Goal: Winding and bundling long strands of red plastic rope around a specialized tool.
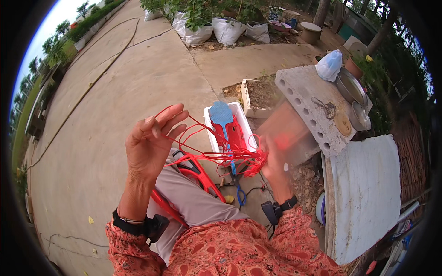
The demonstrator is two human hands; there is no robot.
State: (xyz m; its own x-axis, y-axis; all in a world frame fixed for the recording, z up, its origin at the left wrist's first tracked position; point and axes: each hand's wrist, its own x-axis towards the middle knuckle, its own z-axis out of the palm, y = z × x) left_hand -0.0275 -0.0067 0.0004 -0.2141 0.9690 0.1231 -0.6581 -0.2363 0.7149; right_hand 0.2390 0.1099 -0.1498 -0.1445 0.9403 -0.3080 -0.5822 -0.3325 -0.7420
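Several red cords run taut between our two hands above our lap. Our left hand has its fingers spread apart with the cords looped over them; our right hand is blurred, so we cannot tell its grip. The cords stretch left to right, thin and bright, bunching into a tangle by the right hand, above a white box holding a blue swatter.

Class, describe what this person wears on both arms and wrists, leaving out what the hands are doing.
Both forearms wear loose orange-red sleeves with a paisley-like pattern. The left hand is bare, with a black wristband carrying a small black box and a thin bracelet beside it. The right hand is blurred; its wrist has a black strap, a black box and a thin cable.
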